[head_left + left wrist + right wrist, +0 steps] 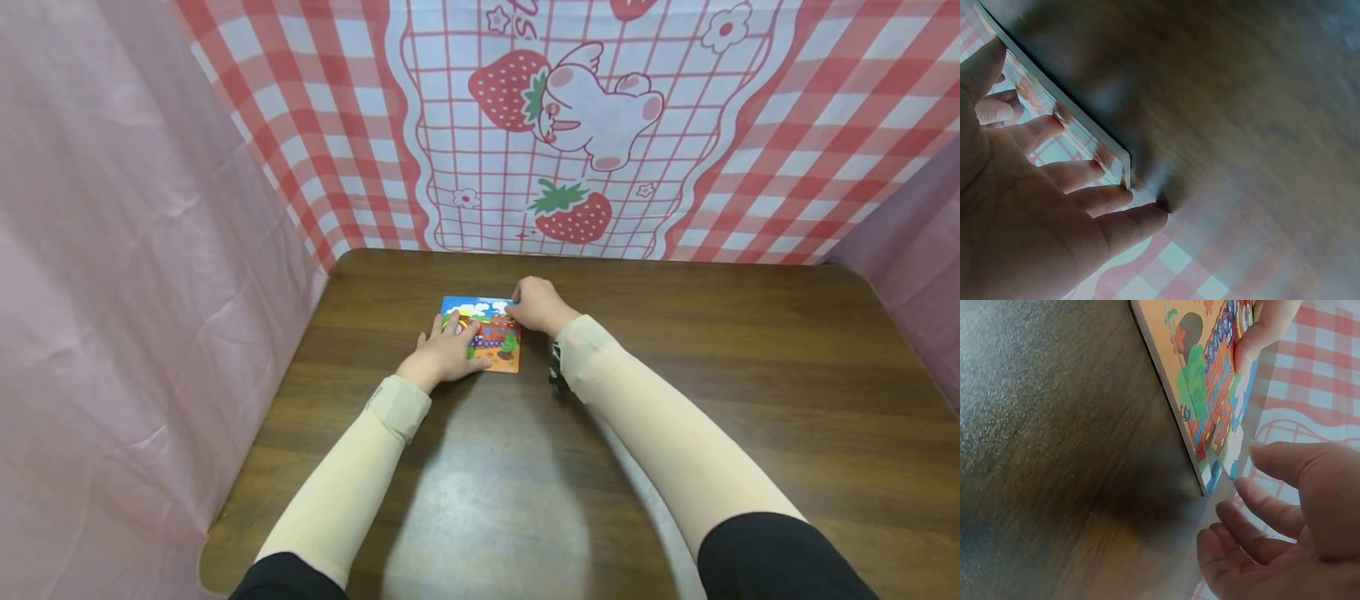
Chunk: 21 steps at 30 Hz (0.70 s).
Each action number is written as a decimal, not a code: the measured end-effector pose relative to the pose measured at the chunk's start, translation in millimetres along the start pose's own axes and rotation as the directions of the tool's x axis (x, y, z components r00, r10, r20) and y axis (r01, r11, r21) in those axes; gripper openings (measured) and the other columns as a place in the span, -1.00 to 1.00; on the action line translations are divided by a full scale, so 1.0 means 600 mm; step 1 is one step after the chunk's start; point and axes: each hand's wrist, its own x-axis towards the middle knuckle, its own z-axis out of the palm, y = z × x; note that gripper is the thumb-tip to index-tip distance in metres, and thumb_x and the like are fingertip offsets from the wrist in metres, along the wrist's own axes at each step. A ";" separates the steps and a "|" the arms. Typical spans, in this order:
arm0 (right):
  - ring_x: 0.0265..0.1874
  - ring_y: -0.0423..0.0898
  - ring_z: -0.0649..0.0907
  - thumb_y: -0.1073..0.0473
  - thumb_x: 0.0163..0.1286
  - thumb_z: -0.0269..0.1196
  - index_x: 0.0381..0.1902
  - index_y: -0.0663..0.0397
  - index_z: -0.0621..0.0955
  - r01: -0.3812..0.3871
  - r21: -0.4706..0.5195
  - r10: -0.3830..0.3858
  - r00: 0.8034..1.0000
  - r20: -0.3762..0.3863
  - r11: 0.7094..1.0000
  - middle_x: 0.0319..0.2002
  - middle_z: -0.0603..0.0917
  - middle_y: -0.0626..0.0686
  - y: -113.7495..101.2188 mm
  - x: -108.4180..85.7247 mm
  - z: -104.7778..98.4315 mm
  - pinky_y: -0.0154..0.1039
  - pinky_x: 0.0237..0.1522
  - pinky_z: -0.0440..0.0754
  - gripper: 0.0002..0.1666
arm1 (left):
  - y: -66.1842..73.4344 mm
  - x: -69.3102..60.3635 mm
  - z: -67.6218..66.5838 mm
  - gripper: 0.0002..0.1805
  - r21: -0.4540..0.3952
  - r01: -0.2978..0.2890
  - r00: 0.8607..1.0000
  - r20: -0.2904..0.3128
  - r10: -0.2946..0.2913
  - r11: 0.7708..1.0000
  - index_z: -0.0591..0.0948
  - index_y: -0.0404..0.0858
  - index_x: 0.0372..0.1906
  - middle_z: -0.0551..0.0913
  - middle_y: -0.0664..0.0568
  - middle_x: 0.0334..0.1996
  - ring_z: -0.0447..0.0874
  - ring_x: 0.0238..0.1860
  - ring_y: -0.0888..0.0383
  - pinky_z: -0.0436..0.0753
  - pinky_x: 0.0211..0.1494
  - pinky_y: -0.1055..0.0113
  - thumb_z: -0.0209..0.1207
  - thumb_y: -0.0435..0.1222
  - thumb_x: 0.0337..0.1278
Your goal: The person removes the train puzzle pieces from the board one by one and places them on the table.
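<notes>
A colourful picture board (504, 356) lies flat on the table, with clouds, red buildings and a green plant on it. My left hand (446, 354) rests on its left part with the fingers spread; in the left wrist view the fingers of this hand (1041, 187) lie along the board's edge (1094, 131). My right hand (542, 306) is at the board's upper right corner. Seen from the right wrist, the thumb and bent fingers of that hand (1291, 519) are beside the corner of the board (1194, 381), with a gap between thumb and forefinger. Blur hides whether they touch it.
The brown wooden table (675, 350) extends around the board. Behind it hangs a red-and-white checked cloth (337, 108) with strawberry prints, and a pink curtain (112, 250) is at the left. A dark object (556, 367) is at the right wrist.
</notes>
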 end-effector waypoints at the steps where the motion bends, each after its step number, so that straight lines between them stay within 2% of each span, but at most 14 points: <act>1: -0.13 0.11 0.61 0.12 0.46 0.29 -0.09 0.34 0.64 0.001 0.010 -0.001 1.000 -0.009 1.000 -0.12 0.66 0.22 0.000 0.001 0.000 -0.01 0.01 0.58 -0.68 | 0.000 0.000 0.000 -0.12 -0.001 0.002 1.000 0.000 -0.002 1.000 0.11 0.03 0.65 -0.19 -0.23 0.62 -0.31 0.57 -0.30 0.02 0.44 -0.34 0.07 0.26 0.39; 5: -0.21 0.07 0.62 0.15 0.45 0.29 -0.14 0.32 0.65 -0.003 0.044 0.004 1.000 -0.024 0.999 -0.20 0.67 0.19 0.001 0.001 0.001 -0.04 -0.08 0.61 -0.73 | 0.003 -0.001 0.001 -0.13 0.008 0.011 1.000 -0.002 -0.011 1.000 0.09 0.02 0.65 -0.20 -0.22 0.62 -0.30 0.57 -0.31 0.02 0.44 -0.35 0.00 0.27 0.42; 10: -0.25 0.06 0.64 0.16 0.42 0.31 -0.17 0.32 0.68 0.008 0.056 -0.006 0.999 -0.035 0.998 -0.25 0.69 0.18 0.003 -0.001 0.004 -0.06 -0.11 0.62 -0.74 | 0.007 0.000 0.005 -0.18 0.038 0.029 1.000 -0.008 -0.029 0.999 0.08 0.03 0.66 -0.21 -0.20 0.63 -0.30 0.56 -0.32 0.02 0.44 -0.34 -0.08 0.27 0.47; 16: -0.28 0.06 0.64 0.16 0.39 0.36 -0.24 0.31 0.71 0.009 0.099 -0.001 0.997 -0.077 0.995 -0.29 0.70 0.16 0.007 0.000 0.006 -0.07 -0.14 0.62 -0.75 | 0.010 0.001 0.004 -0.19 0.049 0.048 0.999 -0.002 -0.048 0.998 0.09 0.05 0.65 -0.22 -0.18 0.63 -0.31 0.57 -0.30 0.03 0.44 -0.32 -0.08 0.26 0.47; 21: -0.26 0.05 0.63 0.15 0.38 0.38 -0.25 0.29 0.74 -0.012 0.177 0.029 0.995 -0.096 0.984 -0.30 0.71 0.15 0.018 0.003 0.007 -0.07 -0.14 0.62 -0.75 | 0.010 0.001 0.004 -0.18 0.039 0.046 0.999 -0.003 -0.046 0.998 0.09 0.04 0.65 -0.20 -0.18 0.63 -0.29 0.57 -0.30 0.04 0.44 -0.33 -0.05 0.26 0.46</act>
